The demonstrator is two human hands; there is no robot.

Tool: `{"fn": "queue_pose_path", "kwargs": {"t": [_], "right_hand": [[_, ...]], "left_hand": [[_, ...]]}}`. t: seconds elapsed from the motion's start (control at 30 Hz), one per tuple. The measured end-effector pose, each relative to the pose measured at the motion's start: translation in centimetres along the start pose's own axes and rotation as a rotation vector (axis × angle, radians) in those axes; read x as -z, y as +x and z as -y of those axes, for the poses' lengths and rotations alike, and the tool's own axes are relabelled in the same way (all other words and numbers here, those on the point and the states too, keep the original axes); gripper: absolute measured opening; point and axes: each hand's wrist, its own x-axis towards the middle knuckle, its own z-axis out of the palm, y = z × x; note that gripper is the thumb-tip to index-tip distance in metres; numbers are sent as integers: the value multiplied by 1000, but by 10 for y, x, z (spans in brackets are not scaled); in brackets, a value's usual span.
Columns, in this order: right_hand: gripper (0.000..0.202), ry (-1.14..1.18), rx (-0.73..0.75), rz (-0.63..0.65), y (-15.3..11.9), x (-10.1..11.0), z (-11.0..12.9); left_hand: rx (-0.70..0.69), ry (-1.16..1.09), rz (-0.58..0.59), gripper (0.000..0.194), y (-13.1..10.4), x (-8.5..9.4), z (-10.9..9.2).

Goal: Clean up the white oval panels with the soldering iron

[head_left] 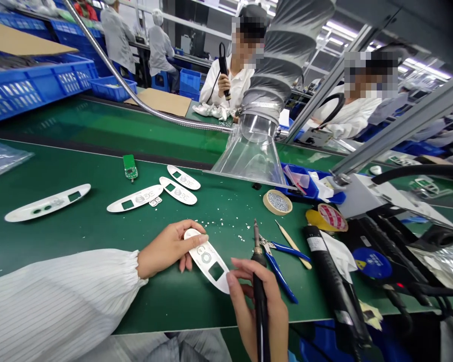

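My left hand pinches the near end of a flat white plastic faceplate with a rectangular window, lying on the green mat. My right hand grips a black soldering iron like a pen, tip pointing up and away, and its thumb touches the plate's other end. Several more white faceplates lie farther back on the mat, and a small green circuit board sits behind them.
Blue-handled cutters, a wooden stick, tape rolls and a black tool lie at right. A clear fume hood on a hose hangs ahead. White crumbs dot the mat. Two people sit opposite; blue crates stand at left.
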Motion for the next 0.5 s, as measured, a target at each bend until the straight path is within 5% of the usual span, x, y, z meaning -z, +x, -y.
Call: {"fn": "queue_pose_path", "kwargs": {"t": [0.23, 0.5], "right_hand": [[26, 257, 76, 0, -19, -31, 5], [24, -31, 256, -29, 1, -11, -3]], "left_hand": [[23, -275, -99, 33, -4, -7, -7], [234, -485, -26, 38, -7, -1, -11]]}}
